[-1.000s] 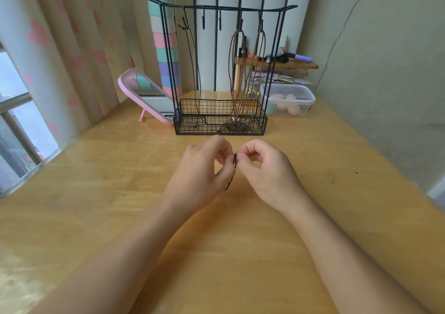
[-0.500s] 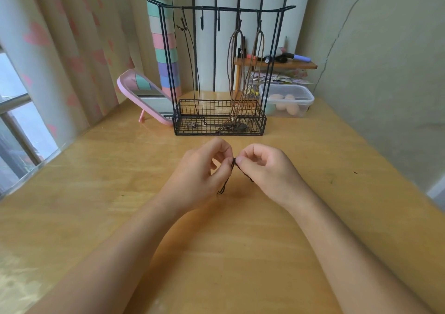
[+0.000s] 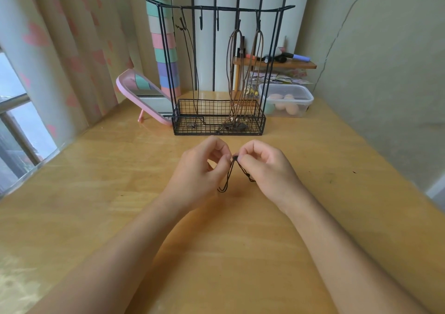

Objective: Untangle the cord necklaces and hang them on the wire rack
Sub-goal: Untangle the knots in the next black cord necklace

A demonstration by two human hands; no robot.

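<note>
One thin black cord necklace [image 3: 228, 179] is held btwn both hands just above the wooden table [image 3: 96, 181], in front of the wire rack [image 3: 216, 8]. Its strands droop in small loops from a knot at the top. Left hand [image 3: 197, 176] & right hand [image 3: 269, 169] have fingers curled, each pinching the cord w/ thumb & forefinger, tips nearly touching. Brown necklaces [image 3: 234, 111] hang on the rack.
</note>
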